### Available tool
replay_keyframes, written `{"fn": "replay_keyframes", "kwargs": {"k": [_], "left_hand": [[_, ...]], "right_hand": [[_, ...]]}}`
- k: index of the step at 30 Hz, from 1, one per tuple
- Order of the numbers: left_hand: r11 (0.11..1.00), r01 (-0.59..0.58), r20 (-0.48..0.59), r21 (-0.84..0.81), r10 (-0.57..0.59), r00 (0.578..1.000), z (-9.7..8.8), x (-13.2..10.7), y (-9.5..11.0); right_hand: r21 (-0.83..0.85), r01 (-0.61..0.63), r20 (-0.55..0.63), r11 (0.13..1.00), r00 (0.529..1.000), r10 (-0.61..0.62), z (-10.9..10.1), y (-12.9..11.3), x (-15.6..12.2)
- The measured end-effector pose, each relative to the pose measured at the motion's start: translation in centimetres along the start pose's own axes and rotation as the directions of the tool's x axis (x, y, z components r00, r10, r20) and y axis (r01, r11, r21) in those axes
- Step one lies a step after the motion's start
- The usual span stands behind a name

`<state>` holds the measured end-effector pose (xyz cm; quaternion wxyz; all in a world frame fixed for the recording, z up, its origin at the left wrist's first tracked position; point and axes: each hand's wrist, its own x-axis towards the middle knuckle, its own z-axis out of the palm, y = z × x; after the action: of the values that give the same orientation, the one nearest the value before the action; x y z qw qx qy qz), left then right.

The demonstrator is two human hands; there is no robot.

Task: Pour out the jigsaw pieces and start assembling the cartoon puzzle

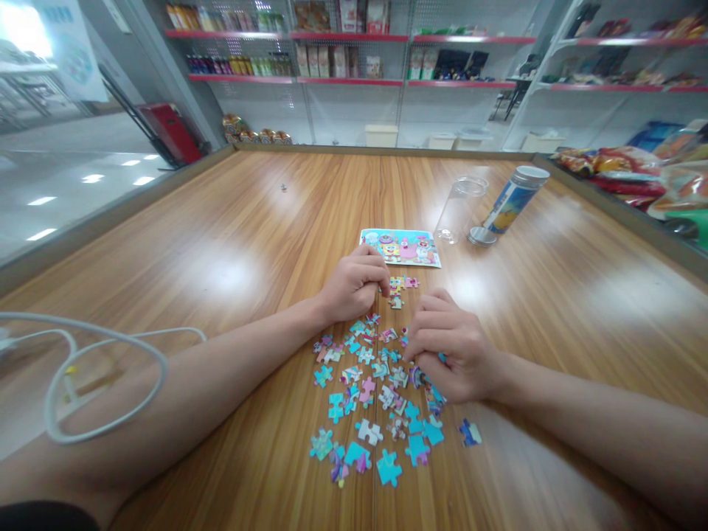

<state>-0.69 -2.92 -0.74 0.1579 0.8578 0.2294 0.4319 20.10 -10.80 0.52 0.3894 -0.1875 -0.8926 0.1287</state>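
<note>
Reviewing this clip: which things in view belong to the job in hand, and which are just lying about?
Apparently in use:
loose puzzle pieces around the right hand
small, seemingly joined cluster beside the left hand
picture card just beyond

Probably just lying about:
clear container
blue canister
white cable
bagged goods

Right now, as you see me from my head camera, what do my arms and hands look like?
Both the left hand and right hand are ungloved, with no ring or watch visible. Both forearms are bare. A dark, rounded edge, probably a sleeve, shows at lower left. A thin, pale, looped cable crosses the left forearm in view.
</note>
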Motion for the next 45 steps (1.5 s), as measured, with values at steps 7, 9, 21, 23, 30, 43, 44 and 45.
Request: {"fn": "replay_keyframes", "kwargs": {"k": [7,9,21,23,30,43,44,45], "left_hand": [[1.000,-0.011,0.002,-0.009,0.011,1.000,-0.02,-0.01,0.03],[1.000,-0.013,-0.001,-0.012,0.013,1.000,-0.02,-0.02,0.03],[1.000,-0.012,-0.005,-0.013,0.012,1.000,0.05,-0.06,-0.07],[1.000,-0.016,-0.004,-0.011,0.016,1.000,0.03,-0.04,-0.08],[1.000,-0.003,0.006,-0.011,0.003,1.000,0.03,-0.07,-0.14],[1.000,-0.013,-0.003,-0.003,0.013,1.000,0.04,-0.13,-0.20],[1.000,-0.014,-0.003,-0.004,0.014,1.000,0.03,-0.13,-0.18],[1.000,-0.015,-0.002,-0.005,0.015,1.000,0.03,-0.13,-0.16]], "right_hand": [[-0.011,-0.002,-0.010,1.000,1.000,0.002,-0.08,-0.05,0.05],[-0.011,0.000,-0.011,1.000,1.000,0.000,-0.10,-0.05,0.08],[-0.006,0.001,-0.021,1.000,1.000,-0.002,-0.02,0.10,-0.05],[-0.003,0.003,-0.023,1.000,1.000,-0.003,0.01,0.13,-0.06],[0.006,0.015,-0.020,1.000,1.000,-0.015,-0.06,-0.02,-0.05],[-0.010,-0.010,0.035,1.000,0.999,0.010,0.06,0.23,-0.24],[-0.020,-0.023,0.049,1.000,0.999,0.024,0.10,0.29,-0.25],[-0.031,-0.034,0.064,0.999,0.997,0.036,0.15,0.33,-0.26]]}}
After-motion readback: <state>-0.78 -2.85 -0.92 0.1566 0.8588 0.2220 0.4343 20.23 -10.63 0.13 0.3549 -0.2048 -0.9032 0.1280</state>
